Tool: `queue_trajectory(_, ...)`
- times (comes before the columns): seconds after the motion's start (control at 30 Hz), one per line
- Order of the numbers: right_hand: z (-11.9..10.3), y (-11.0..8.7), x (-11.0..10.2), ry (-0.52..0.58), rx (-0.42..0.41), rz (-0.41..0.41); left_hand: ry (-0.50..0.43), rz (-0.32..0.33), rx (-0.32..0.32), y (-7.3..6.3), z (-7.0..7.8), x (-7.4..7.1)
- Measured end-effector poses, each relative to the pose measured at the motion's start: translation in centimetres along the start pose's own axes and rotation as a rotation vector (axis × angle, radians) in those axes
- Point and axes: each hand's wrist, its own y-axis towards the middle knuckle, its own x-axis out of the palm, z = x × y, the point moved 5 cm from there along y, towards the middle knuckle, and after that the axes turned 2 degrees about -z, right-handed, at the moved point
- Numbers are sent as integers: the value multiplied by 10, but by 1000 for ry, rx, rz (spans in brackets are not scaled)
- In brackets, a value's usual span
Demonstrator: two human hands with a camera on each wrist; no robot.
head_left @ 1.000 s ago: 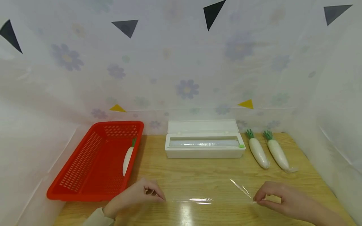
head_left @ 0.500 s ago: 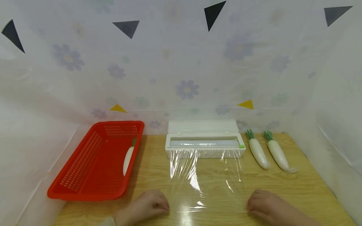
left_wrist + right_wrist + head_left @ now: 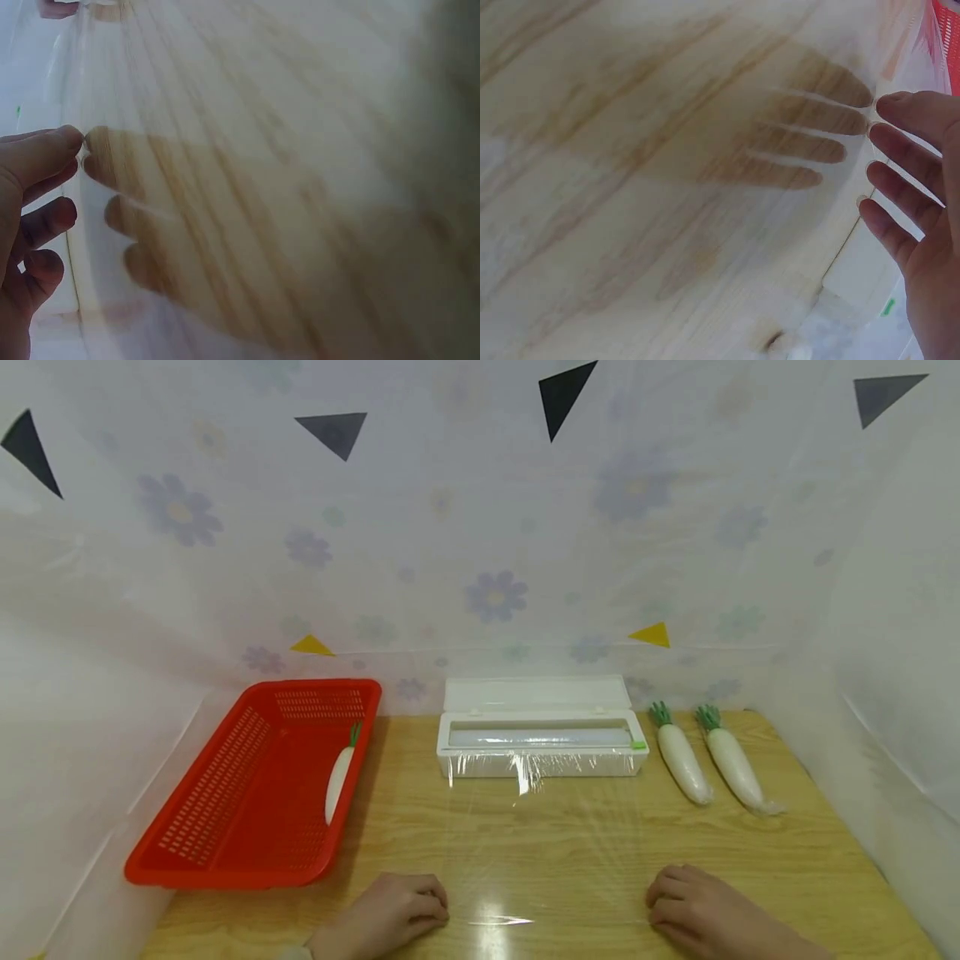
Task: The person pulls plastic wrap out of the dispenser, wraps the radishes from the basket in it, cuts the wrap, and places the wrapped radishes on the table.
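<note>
A sheet of cling film (image 3: 547, 852) stretches over the table from a white dispenser box (image 3: 542, 762) to my two hands. At its near left corner my left hand (image 3: 393, 910) pinches the film between thumb and forefinger. In the left wrist view the other fingers (image 3: 46, 271) are loosely bent. My right hand (image 3: 701, 906) is at the near right corner. Its fingers (image 3: 900, 195) are fairly straight in the right wrist view, tips at the film, with a narrow gap beside the thumb. The film's edge is hard to see there.
At the left stands a red basket (image 3: 225, 881) with one white radish (image 3: 340, 785) inside. Two film-wrapped radishes lie right of the box, an inner one (image 3: 684, 764) and an outer one (image 3: 737, 770). The dispenser's lid (image 3: 537, 694) is raised. A patterned curtain surrounds the table (image 3: 787, 860).
Both hands have come nearer the front edge and lower, drawing the film out from the box. The film now lies flatter, with fewer bright creases than half a second ago. Basket and radishes stay put.
</note>
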Motion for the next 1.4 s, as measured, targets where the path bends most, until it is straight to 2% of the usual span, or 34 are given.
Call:
queue_trajectory(0.1, -1, 0, 1, 2, 24, 1, 17, -6, -13, -1, 0, -1)
queue_trajectory(0.2, -2, 0, 0, 7, 65, 31, 136, 5, 26, 0, 5, -1)
queue_trajectory(0.33, 0, -2, -1, 30, 158, 80, 352, 26, 106, 0, 15, -2)
queue_trajectory(0.53, 9, -4, 3, 70, 338, 47, 469, 72, 165, 0, 20, 0)
queue_trajectory(0.67, 9, -4, 6, 38, 345, 76, 474, 117, 188, 1, 20, 1)
queue_trajectory(0.77, 8, -2, 7, 14, 338, 103, 443, 114, 168, 2, 20, 1)
queue_trajectory(0.9, 9, -2, 8, -8, 329, 100, 394, 52, 102, 5, 19, 1)
queue_trajectory(1.03, 10, -5, 10, -66, 264, 85, 358, -5, 55, 7, 18, 1)
queue_trajectory(1.2, 11, -11, 14, -115, 209, 94, 339, -23, 24, 6, 19, 3)
queue_trajectory(1.4, 12, -15, 14, -128, 212, 107, 311, -73, -93, 12, 23, 0)
